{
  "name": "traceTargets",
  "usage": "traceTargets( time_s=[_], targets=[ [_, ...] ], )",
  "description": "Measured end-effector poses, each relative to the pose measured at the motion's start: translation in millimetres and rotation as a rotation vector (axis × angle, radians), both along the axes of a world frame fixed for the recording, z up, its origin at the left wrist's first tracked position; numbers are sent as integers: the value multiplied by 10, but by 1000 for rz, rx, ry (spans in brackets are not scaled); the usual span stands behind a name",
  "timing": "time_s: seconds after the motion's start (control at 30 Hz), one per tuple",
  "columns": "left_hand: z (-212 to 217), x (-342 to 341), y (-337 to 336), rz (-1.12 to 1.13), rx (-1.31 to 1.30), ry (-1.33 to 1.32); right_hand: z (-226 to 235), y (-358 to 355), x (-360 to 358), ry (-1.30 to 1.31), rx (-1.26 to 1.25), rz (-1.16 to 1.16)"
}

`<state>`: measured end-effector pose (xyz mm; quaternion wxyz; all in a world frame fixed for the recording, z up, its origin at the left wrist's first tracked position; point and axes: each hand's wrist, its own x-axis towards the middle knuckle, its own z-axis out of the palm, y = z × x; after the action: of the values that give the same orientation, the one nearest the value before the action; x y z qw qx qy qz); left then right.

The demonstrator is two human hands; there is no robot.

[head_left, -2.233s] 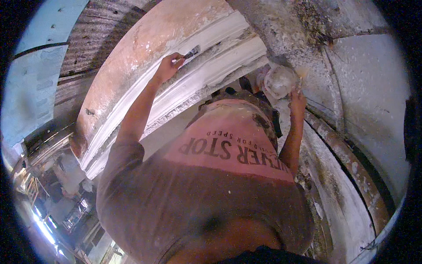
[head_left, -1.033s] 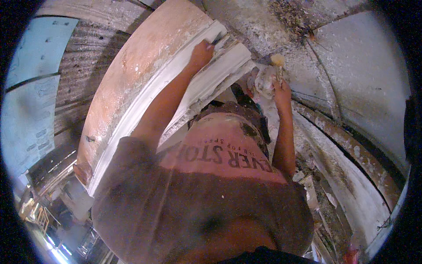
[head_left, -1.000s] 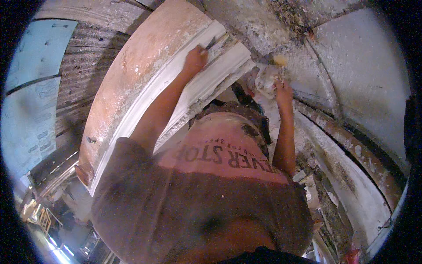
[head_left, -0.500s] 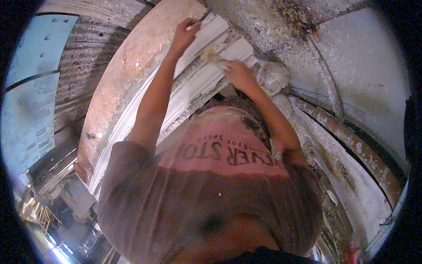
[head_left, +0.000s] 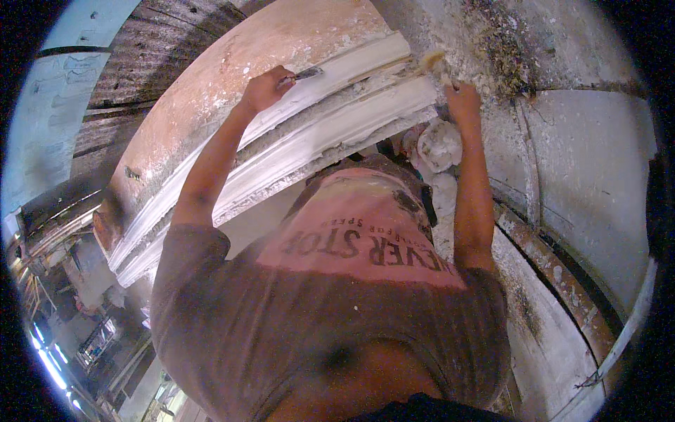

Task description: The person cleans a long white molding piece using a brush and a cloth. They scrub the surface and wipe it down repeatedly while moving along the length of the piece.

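Note:
Two long white plaster mouldings, the nearer one (head_left: pixel 302 148) and the farther one (head_left: pixel 351 62), lie side by side along a worn, pinkish-brown board (head_left: pixel 211 74). Closed fingers of my left hand (head_left: pixel 267 88) grip a small flat-bladed scraper (head_left: pixel 308 73), its blade over the far moulding. My right hand (head_left: pixel 463 104), just past the mouldings' right ends, is closed on a brush. Pale bristles (head_left: pixel 431 62) of the brush point up and left near those ends; my fingers hide most of the handle.
A crumpled white lump (head_left: pixel 439 145) sits just below my right hand. Rough, plaster-spattered surface (head_left: pixel 499 49) spreads beyond it. At right, a curved brown edge (head_left: pixel 555 281) runs beside a pale panel (head_left: pixel 583 155). Dark corrugated sheeting (head_left: pixel 148 63) stands at upper left.
My right hand with the brush has swept right, from over the mouldings to past their ends. My left hand with the scraper sits lower and further left. The whole view has turned somewhat.

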<state>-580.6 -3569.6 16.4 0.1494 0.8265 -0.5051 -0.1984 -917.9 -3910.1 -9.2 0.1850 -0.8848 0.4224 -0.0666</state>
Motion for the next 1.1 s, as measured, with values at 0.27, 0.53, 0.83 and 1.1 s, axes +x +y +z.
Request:
traceTargets(
  time_s=[0.27, 0.53, 0.83, 1.1],
  targets=[
    [-333, 159, -612, -195, 11, 26, -9, 850, -540, -142, 244, -175],
    [-684, -187, -2783, -316, -27, -159, 139, 852, -864, -205, 351, -400],
    [-291, 15, -746, 568, 37, 913, -81, 937, -1394, -158, 374, -626],
    [-711, -536, -2456, 517, -182, 979, 82, 649, -1044, -154, 366, -276]
  ],
)
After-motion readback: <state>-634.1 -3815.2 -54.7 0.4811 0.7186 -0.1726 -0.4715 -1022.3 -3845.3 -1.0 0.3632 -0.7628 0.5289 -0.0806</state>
